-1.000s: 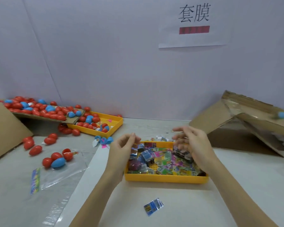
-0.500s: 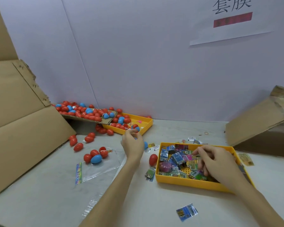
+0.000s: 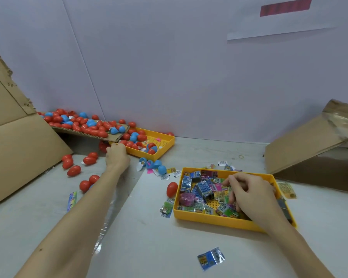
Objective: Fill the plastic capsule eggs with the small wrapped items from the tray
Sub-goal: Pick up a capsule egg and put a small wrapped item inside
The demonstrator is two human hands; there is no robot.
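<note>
Since half a second ago our left hand (image 3: 117, 157) has stretched further out, from the loose blue bits up to the near corner of the far yellow tray (image 3: 165, 146), right where the capsule eggs (image 3: 92, 125) spill off the cardboard ramp (image 3: 84, 133). We see only the back of it, so we can't tell whether the fingers are clamped on an egg or just reaching. Our right hand (image 3: 251, 195) has stayed in the near yellow tray (image 3: 215, 219), fingers curled down into the wrapped items (image 3: 204, 187), looks like it's pinching one, though the fingertips are buried so we can't say for sure.

Makes sense as a two-hand setup: left fetches a shell, right fishes out a filler, and they meet in the middle. One red egg (image 3: 172, 189) sits on the table touching the near tray's left wall, probably parked there. A stray blue packet (image 3: 210, 258) lies well in front on the table (image 3: 149, 247), and more red eggs are scattered by the big cardboard sheet (image 3: 18, 153).
</note>
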